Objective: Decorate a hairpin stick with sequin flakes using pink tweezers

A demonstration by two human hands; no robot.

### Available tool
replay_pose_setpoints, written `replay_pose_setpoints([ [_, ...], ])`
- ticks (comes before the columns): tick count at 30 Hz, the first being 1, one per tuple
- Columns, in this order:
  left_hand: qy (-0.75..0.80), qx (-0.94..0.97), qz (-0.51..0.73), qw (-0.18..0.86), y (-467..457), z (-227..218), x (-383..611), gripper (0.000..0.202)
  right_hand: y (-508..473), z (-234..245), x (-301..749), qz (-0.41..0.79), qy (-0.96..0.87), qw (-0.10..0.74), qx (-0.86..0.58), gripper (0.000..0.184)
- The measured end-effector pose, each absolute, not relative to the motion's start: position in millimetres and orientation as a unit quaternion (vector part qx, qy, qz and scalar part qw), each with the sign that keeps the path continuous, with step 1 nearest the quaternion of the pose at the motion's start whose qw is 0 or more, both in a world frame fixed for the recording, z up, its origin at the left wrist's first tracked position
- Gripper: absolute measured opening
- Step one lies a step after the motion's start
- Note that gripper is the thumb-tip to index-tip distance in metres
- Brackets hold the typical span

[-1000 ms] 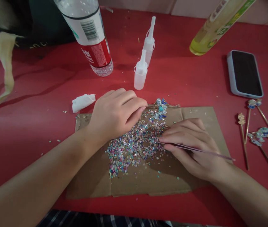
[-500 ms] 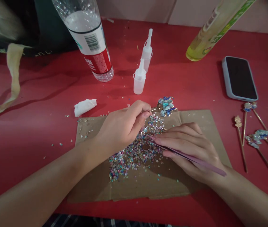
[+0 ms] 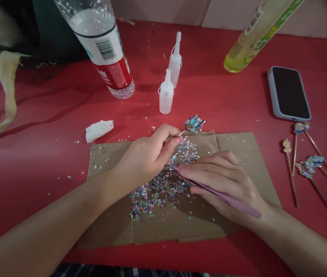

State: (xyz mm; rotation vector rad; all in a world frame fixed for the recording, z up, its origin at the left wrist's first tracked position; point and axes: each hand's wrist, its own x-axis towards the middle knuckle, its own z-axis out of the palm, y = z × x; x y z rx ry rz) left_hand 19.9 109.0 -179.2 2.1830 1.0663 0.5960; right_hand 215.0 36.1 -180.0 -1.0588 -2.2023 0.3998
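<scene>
Pinched between my left hand's (image 3: 143, 156) thumb and forefinger is the thin gold stem of a hair stick (image 3: 194, 124), its head covered in blue, teal and gold chips. The head points away to the right, just above the far edge of a cardboard sheet (image 3: 105, 229). My right hand (image 3: 229, 181) is closed on pink-purple tweezers (image 3: 235, 202). Their tips reach into a spread of small shiny shell-like chips (image 3: 149, 196), close below my left hand. Whether the tips grip a chip I cannot tell.
Two small white squeeze bottles (image 3: 166, 98) stand beyond the cardboard. A water bottle (image 3: 114, 71) is at the back left, a yellow drink bottle (image 3: 235, 61) at the back right. A phone (image 3: 289, 92), several hair sticks (image 3: 310, 165) and a white tissue roll (image 3: 99, 130) lie around.
The tweezers' tips have shifted left among the chips, nearer my left hand. The hair stick's head has turned and tilted slightly. The whole view has moved a little.
</scene>
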Motion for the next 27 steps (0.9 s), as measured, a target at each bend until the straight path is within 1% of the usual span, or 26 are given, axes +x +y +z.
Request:
replay_pose_setpoints([
  [8,0.397,0.824,0.237,0.328,109.1,-181.2,20.1,0.019,36.7,-177.4,214.6,0.157,-0.838,0.324,-0.411,0.022],
  [14,0.396,0.832,0.242,0.303,110.6,-180.5,18.5,0.020,37.1,-175.7,217.3,0.183,-0.822,0.323,-0.433,0.019],
  [17,0.404,0.843,0.245,0.256,113.0,-181.1,16.9,0.019,37.7,-178.1,219.6,0.207,-0.796,0.336,-0.460,0.011],
  [20,0.405,0.862,0.248,0.175,116.1,-182.5,15.1,0.018,37.9,-181.0,220.7,0.214,-0.779,0.344,-0.479,0.003],
  [23,0.400,0.875,0.251,0.111,118.6,-183.4,14.2,0.018,37.4,-182.3,219.8,0.209,-0.786,0.322,-0.484,0.007],
  [27,0.412,0.873,0.241,0.099,119.9,-182.8,14.7,0.019,36.7,-183.0,218.1,0.197,-0.799,0.302,-0.482,0.008],
])
